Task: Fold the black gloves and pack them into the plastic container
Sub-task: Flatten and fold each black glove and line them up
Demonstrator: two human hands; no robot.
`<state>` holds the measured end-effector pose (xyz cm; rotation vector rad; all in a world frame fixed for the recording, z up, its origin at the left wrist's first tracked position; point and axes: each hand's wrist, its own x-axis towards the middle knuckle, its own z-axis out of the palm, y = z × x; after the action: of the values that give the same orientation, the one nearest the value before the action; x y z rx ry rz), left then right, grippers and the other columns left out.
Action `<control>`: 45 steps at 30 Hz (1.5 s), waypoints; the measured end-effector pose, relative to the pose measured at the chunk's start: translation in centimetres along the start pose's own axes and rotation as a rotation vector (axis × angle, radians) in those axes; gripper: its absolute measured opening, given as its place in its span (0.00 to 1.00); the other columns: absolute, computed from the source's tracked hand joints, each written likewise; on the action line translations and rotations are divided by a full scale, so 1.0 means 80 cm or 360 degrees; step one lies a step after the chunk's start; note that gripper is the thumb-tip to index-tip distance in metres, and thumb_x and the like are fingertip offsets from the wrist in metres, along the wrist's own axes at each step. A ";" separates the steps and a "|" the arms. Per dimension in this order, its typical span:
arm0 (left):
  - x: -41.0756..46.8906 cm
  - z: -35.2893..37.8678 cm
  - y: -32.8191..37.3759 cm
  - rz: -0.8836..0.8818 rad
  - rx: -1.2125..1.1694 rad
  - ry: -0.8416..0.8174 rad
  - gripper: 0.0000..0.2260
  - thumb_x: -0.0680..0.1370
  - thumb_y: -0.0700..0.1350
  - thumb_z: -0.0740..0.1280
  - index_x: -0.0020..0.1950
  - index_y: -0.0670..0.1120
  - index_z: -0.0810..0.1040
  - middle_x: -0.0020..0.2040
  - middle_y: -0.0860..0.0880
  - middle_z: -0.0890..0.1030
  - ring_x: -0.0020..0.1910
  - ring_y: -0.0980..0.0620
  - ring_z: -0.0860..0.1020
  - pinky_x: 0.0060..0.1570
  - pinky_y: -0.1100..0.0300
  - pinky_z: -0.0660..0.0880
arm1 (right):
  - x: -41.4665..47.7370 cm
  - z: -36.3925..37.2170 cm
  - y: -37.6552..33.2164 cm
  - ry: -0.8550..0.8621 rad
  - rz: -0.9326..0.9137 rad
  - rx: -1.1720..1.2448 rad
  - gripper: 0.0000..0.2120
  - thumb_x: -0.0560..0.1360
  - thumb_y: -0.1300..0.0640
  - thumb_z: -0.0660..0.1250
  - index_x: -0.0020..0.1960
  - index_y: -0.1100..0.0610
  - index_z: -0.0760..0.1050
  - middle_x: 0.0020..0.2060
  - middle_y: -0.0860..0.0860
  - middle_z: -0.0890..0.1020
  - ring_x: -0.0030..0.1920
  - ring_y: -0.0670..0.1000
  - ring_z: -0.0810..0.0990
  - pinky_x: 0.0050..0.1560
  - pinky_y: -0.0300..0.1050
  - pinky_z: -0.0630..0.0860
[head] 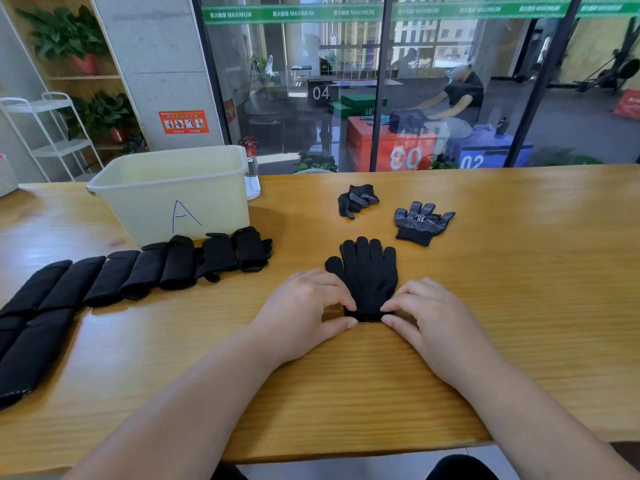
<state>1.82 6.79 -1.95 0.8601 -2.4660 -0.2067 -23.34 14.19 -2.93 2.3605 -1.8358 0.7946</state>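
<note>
A black glove (367, 271) lies flat in the middle of the table, fingers pointing away from me. My left hand (304, 306) pinches the left corner of its cuff and my right hand (426, 313) pinches the right corner. Beyond it a dotted black glove (420, 223) lies flat, palm side up, and a crumpled glove (356, 200) sits further back. A row of several folded black gloves (156, 271) runs along the left side. The cream plastic container (173, 192), marked with a blue letter A, stands behind that row.
The wooden table (519, 271) ends at a glass wall at the back. A small white object (252, 185) stands at the container's right side. A white rack (52, 133) and potted plants stand at the far left.
</note>
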 end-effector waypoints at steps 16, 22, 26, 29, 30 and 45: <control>0.000 0.005 0.008 -0.0071 -0.0022 -0.0054 0.12 0.85 0.56 0.66 0.63 0.56 0.86 0.66 0.61 0.80 0.62 0.62 0.79 0.60 0.58 0.79 | 0.116 0.006 -0.017 -0.0648 0.0320 -0.0303 0.27 0.87 0.41 0.55 0.83 0.50 0.64 0.83 0.49 0.64 0.82 0.55 0.60 0.78 0.56 0.66; 0.001 0.000 0.006 -0.0225 -0.0126 0.0182 0.06 0.84 0.50 0.68 0.53 0.53 0.85 0.49 0.60 0.81 0.47 0.59 0.79 0.47 0.59 0.78 | 0.153 0.051 -0.039 -0.0684 0.0483 -0.0341 0.34 0.86 0.34 0.47 0.85 0.52 0.57 0.84 0.56 0.57 0.84 0.59 0.52 0.82 0.60 0.56; -0.001 -0.005 -0.003 -0.0436 -0.0139 0.0353 0.07 0.85 0.51 0.66 0.50 0.54 0.82 0.44 0.60 0.80 0.45 0.57 0.78 0.45 0.58 0.75 | 0.149 0.070 -0.034 -0.0723 0.0506 -0.0355 0.36 0.83 0.29 0.38 0.87 0.43 0.43 0.86 0.50 0.41 0.85 0.59 0.39 0.84 0.63 0.41; 0.001 -0.005 -0.011 -0.0551 -0.0210 0.0384 0.06 0.85 0.50 0.66 0.51 0.56 0.82 0.44 0.60 0.81 0.45 0.58 0.78 0.46 0.60 0.76 | 0.154 0.066 -0.031 -0.0810 0.0502 -0.0388 0.36 0.82 0.29 0.37 0.86 0.42 0.40 0.86 0.48 0.38 0.85 0.59 0.37 0.83 0.64 0.40; 0.001 -0.004 -0.012 -0.0580 -0.0233 0.0382 0.06 0.85 0.51 0.66 0.51 0.56 0.82 0.44 0.60 0.81 0.44 0.58 0.78 0.46 0.60 0.76 | 0.156 0.065 -0.032 -0.0826 0.0505 -0.0393 0.36 0.83 0.29 0.38 0.86 0.42 0.40 0.86 0.48 0.38 0.85 0.60 0.37 0.83 0.64 0.40; 0.001 -0.007 -0.009 -0.0659 -0.0278 0.0362 0.08 0.85 0.54 0.65 0.51 0.56 0.82 0.43 0.59 0.81 0.43 0.58 0.78 0.45 0.55 0.78 | 0.153 0.064 -0.040 -0.0839 0.0405 -0.0357 0.40 0.80 0.25 0.38 0.86 0.43 0.40 0.86 0.48 0.38 0.85 0.58 0.36 0.83 0.64 0.40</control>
<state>2.46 6.23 -1.65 1.2344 -2.0075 -0.4367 -16.50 2.45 -1.38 2.3678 -2.2980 -0.0532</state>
